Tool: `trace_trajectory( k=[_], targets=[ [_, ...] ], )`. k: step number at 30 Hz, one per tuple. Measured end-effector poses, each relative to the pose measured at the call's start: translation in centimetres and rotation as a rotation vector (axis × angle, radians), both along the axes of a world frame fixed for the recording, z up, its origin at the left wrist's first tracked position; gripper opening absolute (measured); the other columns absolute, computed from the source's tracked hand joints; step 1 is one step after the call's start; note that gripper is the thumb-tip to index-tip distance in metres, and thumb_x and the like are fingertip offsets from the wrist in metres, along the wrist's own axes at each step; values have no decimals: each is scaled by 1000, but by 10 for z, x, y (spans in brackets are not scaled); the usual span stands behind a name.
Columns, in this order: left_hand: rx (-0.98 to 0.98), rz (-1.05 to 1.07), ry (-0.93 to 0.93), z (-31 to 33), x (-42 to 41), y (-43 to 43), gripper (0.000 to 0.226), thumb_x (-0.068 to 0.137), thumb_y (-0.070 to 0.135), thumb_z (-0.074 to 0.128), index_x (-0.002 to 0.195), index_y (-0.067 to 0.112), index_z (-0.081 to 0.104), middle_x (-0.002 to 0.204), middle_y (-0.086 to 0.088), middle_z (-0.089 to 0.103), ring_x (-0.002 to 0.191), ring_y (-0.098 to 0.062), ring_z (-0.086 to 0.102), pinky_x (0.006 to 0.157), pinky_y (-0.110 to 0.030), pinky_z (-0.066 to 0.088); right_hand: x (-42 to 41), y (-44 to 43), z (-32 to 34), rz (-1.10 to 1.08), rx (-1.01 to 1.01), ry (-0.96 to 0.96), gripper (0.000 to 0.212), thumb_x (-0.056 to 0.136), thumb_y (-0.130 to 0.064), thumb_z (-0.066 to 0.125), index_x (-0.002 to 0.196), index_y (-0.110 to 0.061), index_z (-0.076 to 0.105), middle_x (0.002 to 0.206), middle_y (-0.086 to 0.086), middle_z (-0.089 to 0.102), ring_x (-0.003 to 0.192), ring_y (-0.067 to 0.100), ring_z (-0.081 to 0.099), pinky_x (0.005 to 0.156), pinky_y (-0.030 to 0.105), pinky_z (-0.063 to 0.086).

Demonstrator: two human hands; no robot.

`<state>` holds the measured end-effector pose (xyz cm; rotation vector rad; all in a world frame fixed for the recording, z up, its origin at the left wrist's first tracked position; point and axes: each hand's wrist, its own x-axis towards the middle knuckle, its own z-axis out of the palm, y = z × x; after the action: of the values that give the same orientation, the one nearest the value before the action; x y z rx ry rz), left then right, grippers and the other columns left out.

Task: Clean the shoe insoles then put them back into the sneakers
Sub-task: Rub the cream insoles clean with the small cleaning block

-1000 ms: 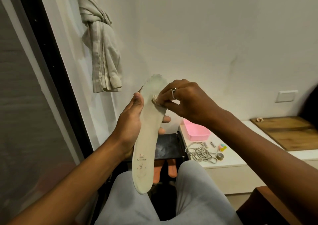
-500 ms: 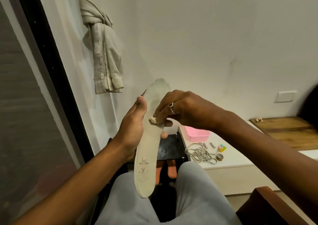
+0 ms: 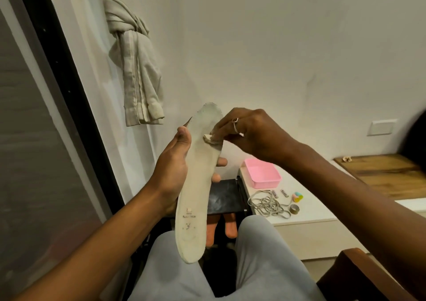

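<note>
A pale, worn insole stands almost upright above my lap, toe end up and heel end down near my knees. My left hand grips it around the middle, thumb on the left edge and fingertips showing past the right edge. My right hand pinches a small whitish wad and presses it against the insole's upper right part. No sneakers are in view.
A low white cabinet at right carries a pink tray, a tangle of grey laces and small items. A black stool stands ahead of my knees, a knotted curtain hangs on the left, and a wooden armrest is at lower right.
My right hand slid the wad down the insole, then back up toward the toe end. The left hand keeps the same grip on the insole.
</note>
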<state>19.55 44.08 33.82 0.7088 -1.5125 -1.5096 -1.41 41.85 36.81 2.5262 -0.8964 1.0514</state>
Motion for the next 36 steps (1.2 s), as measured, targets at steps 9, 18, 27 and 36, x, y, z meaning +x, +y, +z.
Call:
trace_trajectory(
  k=[9,18,27,36],
  targets=[
    [18,-5,-30,1,-3,3,70,91,65,27,147,28,44,109,-22,73,69,-28,71,57,-32,55,6,-9,-11,-97,-109,-207,13,89,-3,75,101,-4,78,96,7,73,81,8,62,75,13,48],
    [11,-4,-22,1,-2,3,77,86,67,29,145,20,46,110,-24,71,70,-27,71,58,-31,55,29,-11,-12,-71,-86,-410,10,88,-3,75,98,-6,77,95,3,73,84,5,64,73,18,51],
    [-9,-1,-27,1,-2,4,75,88,66,28,145,22,45,110,-24,71,69,-27,70,59,-32,55,26,-10,-11,-101,-61,-391,10,89,-3,74,97,-8,76,94,1,73,81,4,62,73,15,49],
    [12,18,17,0,-4,4,62,102,56,23,141,17,51,98,-19,74,68,-28,72,55,-35,57,45,8,-20,-46,-53,-376,9,86,-1,76,93,-6,74,93,4,72,82,10,65,75,19,52]
  ],
)
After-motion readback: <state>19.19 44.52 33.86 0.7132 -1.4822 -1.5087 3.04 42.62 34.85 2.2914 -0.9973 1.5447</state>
